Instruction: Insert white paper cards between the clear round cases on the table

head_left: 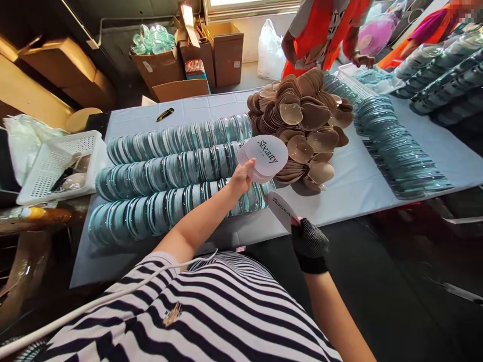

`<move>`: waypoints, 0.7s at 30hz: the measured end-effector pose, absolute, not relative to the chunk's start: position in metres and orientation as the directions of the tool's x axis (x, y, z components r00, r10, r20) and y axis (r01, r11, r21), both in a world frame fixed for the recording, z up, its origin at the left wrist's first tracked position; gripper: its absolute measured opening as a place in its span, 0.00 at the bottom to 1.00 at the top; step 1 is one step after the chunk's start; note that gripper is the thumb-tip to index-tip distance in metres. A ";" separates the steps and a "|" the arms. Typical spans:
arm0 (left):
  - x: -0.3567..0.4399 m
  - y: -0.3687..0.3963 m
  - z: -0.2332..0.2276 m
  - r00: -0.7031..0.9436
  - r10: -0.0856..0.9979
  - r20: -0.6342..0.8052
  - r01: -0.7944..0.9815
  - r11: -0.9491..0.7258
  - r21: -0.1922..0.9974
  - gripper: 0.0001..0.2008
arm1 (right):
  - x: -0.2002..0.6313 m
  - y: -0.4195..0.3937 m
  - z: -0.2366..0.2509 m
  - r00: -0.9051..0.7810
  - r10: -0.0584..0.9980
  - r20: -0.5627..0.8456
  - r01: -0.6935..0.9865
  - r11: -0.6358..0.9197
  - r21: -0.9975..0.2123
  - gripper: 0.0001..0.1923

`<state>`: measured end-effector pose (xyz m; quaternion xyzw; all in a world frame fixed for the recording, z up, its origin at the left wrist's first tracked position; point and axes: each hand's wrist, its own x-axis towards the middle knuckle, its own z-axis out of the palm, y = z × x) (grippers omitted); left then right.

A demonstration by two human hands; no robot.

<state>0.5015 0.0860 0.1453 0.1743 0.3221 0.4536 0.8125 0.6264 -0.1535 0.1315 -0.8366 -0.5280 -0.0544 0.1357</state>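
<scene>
My bare left hand [242, 177] is closed on a stack of round printed discs [264, 153], the top one white with "beauty" lettering. A single disc [281, 208] with the same print, tilted and in shade, is pinched in my right hand [309, 242], which wears a dark fingerless glove. Just beyond the stack lies a heap of brown rounded pieces [315, 114] in overlapping bunches. Left of my hands run three rows of round glass-like discs with greenish edges [162, 176]; my left forearm passes over the nearest row.
A black and yellow cutter [165, 114] lies at the table's [211, 103] back. At left stands a white basket [94, 161]. More stacked discs [400, 146] lie at right. Cardboard boxes [228, 53] stand beyond the table. A person in an orange vest [315, 32] works opposite; another is at far right.
</scene>
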 end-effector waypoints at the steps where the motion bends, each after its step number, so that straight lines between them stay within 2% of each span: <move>1: 0.507 0.088 0.142 0.392 0.833 -0.392 -0.610 0.554 0.567 0.12 | 0.622 -0.142 0.130 0.434 0.887 0.159 0.899 -0.417 -0.132 0.22; 4: 0.510 0.091 0.134 0.414 0.792 -0.449 -0.582 0.609 0.538 0.11 | 0.615 -0.101 0.132 0.411 0.906 -0.103 0.908 -0.417 -0.045 0.20; 6: 0.506 0.092 0.130 0.415 0.782 -0.464 -0.583 0.621 0.524 0.11 | 0.617 -0.083 0.136 0.387 0.902 -0.193 0.918 -0.396 -0.013 0.19; 9: 0.501 0.092 0.128 0.417 0.779 -0.468 -0.594 0.623 0.508 0.10 | 0.620 -0.073 0.139 0.386 0.904 -0.182 0.919 -0.394 -0.006 0.18; 16: 0.504 0.091 0.129 0.417 0.776 -0.474 -0.597 0.627 0.501 0.14 | 0.611 -0.062 0.111 0.364 0.904 -0.224 0.907 -0.398 -0.135 0.20; 18: 0.503 0.090 0.129 0.421 0.776 -0.470 -0.594 0.627 0.504 0.14 | 0.612 -0.060 0.106 0.360 0.894 -0.268 0.866 -0.427 -0.261 0.19; 21: 0.503 0.087 0.129 0.399 0.797 -0.454 -0.609 0.600 0.518 0.15 | 0.618 -0.062 0.107 0.254 0.863 -0.436 0.624 -0.490 -0.608 0.17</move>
